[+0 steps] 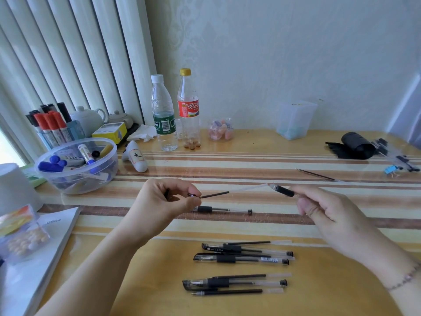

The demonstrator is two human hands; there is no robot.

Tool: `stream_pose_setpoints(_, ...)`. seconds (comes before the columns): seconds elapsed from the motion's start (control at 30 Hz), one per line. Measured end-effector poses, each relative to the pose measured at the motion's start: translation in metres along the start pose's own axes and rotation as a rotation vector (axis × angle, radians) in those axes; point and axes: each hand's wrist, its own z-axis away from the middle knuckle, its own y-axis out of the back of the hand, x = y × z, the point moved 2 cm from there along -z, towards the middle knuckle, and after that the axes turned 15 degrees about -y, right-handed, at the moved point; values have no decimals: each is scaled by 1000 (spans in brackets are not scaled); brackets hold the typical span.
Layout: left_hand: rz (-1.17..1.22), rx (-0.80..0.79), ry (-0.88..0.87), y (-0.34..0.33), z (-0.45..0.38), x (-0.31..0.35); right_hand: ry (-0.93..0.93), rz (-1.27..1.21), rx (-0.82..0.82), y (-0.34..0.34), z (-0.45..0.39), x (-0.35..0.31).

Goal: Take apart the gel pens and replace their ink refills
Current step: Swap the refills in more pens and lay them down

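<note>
From the head view, your left hand (168, 199) has its fingers curled, pinching the dark end of an ink refill (232, 190) between thumb and fingertips. The refill reaches rightward, its pale tail ending just short of the pen barrel (282, 190). Your right hand (325, 215) pinches that barrel at its black grip, the other fingers loosely bent. Both are held above the table (341, 293).

Just below your left hand, between the two hands, one uncapped pen (224, 210) lies on a brown stripe. Nearer you, below and between the hands, three capped pens (241, 257) lie with four loose refills (227, 292) among them. Beyond your right hand, one thin refill (316, 175) lies alone, well apart.
</note>
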Motion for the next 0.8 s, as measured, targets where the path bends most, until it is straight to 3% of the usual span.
stream_pose_setpoints(0.47,-47,-194,4,0,2,-1,49,-15,15,-2,-2,4)
stream_pose_setpoints(0.63,-66,-196,18,-1,3,-1,-1,-22,21,-1,-2,4)
stream_pose_setpoints(0.8,-100,-240,11,-1,3,3,61,100,79,6,0,-4)
